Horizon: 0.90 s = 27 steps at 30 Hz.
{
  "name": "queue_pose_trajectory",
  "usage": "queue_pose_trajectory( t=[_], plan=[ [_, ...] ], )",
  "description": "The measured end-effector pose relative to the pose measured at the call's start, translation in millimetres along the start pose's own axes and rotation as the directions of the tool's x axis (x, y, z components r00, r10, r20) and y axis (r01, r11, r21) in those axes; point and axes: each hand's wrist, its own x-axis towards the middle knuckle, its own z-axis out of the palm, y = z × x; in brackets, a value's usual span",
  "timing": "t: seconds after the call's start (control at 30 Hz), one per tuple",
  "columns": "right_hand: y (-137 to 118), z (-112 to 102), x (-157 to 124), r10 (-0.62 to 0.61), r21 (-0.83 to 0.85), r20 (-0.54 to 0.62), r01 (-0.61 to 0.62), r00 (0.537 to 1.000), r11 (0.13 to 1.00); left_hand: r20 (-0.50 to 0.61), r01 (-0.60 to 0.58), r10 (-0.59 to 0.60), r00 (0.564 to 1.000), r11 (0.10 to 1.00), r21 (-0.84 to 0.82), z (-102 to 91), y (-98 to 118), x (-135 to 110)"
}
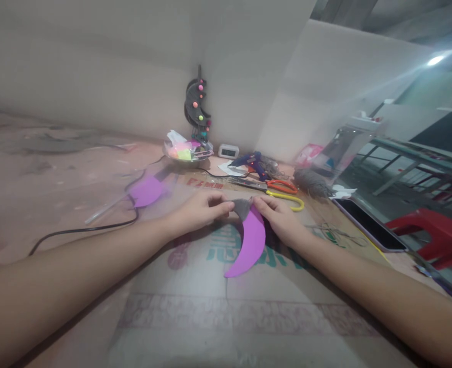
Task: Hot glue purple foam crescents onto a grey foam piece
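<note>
A purple crescent cutout [254,237], probably foam or paper, hangs over printed cardboard, its pointed tip towards me. Grey yarn [242,207] covers its upper end. My left hand [205,209] is closed, with thumb and fingers pinching the left side of that grey-wrapped end. On the other side, my right hand [279,217] pinches the top edge of the crescent where the grey meets the purple. Just beyond the hands lie scissors with orange handles [283,186] and scissors with yellow handles [293,200]. A grey yarn ball [313,184] sits to their right.
Behind are a glue gun [260,167], a small digital clock [228,151] and a bowl [187,159] of colourful craft bits. A grey crescent with pompoms [196,105] leans on the wall. A phone [369,225] lies right; a purple piece [147,191] and black cord [91,228] lie left.
</note>
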Motion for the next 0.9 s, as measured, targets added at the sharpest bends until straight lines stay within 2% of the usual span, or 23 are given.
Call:
queue_pose_trajectory(
  t=[0.13, 0.23, 0.57, 0.73, 0.9],
  plan=[
    [-2, 0, 0, -0.051, 0.030, -0.188, 0.058, 0.981, 0.998, -0.012, -0.010, 0.010, 1.000, 1.000, -0.017, -0.8, 0, 1],
    [-5, 1, -2, -0.085, 0.044, -0.243, 0.099, 0.966, 0.994, -0.016, 0.004, -0.005, 1.000, 0.999, -0.033, -1.0, 2, 0],
    [-2, 0, -2, -0.110, -0.062, -0.018, 0.108, 0.994, 0.992, -0.023, 0.039, -0.040, 0.999, 0.998, -0.057, -2.1, 3, 1],
    [5, -3, 3, 0.006, -0.123, 0.165, 0.014, 0.986, 0.992, -0.016, 0.018, -0.019, 1.000, 0.999, -0.033, -0.8, 2, 1],
    [4, -2, 1, 0.082, -0.186, 0.190, -0.046, 0.978, 0.982, 0.005, 0.040, -0.040, 0.999, 0.999, -0.023, 0.0, 1, 1]
  ],
)
